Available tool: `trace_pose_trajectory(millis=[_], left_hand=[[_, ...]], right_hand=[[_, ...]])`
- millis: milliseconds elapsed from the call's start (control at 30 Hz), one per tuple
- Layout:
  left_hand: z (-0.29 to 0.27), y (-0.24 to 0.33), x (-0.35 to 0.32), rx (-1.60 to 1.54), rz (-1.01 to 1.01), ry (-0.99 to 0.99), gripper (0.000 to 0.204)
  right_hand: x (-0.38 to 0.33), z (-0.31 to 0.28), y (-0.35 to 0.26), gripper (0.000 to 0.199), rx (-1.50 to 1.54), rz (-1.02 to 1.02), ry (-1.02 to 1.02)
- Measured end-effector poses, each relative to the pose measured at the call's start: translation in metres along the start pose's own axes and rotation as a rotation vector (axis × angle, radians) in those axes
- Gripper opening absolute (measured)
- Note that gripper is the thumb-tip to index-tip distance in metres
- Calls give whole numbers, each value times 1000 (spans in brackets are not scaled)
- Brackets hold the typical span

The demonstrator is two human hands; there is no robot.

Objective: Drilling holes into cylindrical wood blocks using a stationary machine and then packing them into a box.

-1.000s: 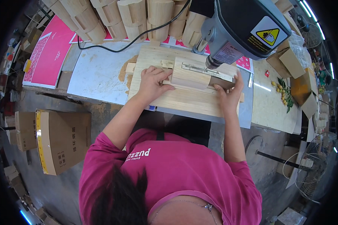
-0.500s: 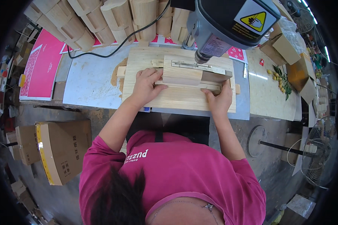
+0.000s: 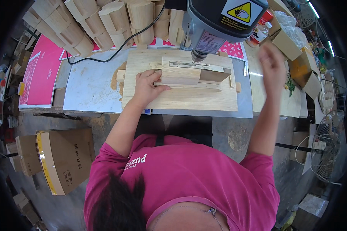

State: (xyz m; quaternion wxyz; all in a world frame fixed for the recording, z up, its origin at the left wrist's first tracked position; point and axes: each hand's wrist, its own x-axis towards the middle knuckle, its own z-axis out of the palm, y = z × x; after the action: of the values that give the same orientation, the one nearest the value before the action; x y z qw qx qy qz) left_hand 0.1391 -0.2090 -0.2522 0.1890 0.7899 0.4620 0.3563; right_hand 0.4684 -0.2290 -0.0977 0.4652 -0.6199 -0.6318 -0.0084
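Note:
On a pale wooden board (image 3: 192, 102), a light wooden block (image 3: 180, 76) lies lengthwise under the chuck (image 3: 199, 56) of a drill press (image 3: 216, 19). A narrow slotted strip (image 3: 185, 65) runs along its top, and its right part has a darker recessed face. My left hand (image 3: 147, 87) grips the block's left end, thumb along the front edge and fingers behind. Off to the right, my right hand (image 3: 273, 63) is raised over the side table, blurred by motion; whether it holds anything is not visible.
Stacked wooden pieces (image 3: 115, 23) line the back left, with a black cable (image 3: 115, 54) in front. Pink printed sheets (image 3: 42, 73) lie at left. A red-capped bottle (image 3: 258, 34) and open cardboard boxes (image 3: 302, 71) stand at right. A large carton (image 3: 67, 161) sits on the floor.
My right hand has let go of the block's right end and swung up and right, past the drill press. My left hand stays on the block.

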Motion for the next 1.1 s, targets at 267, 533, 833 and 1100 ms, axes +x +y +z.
trace_pose_trajectory(millis=[267,533,833,1100], left_hand=[[2,-1,4,13,14,4,48],[0,1,4,24,1,-24,48],[2,1,4,14,7,-11,48],[2,4,6,22,2,-7,41]], right_hand=[[101,19,-83,39,301,160,-114],[28,-2,-96,28,-159,-253,106],[-55,30,-70,22,49,-188,125],[-78,88,-14,32,263,-317,183]])
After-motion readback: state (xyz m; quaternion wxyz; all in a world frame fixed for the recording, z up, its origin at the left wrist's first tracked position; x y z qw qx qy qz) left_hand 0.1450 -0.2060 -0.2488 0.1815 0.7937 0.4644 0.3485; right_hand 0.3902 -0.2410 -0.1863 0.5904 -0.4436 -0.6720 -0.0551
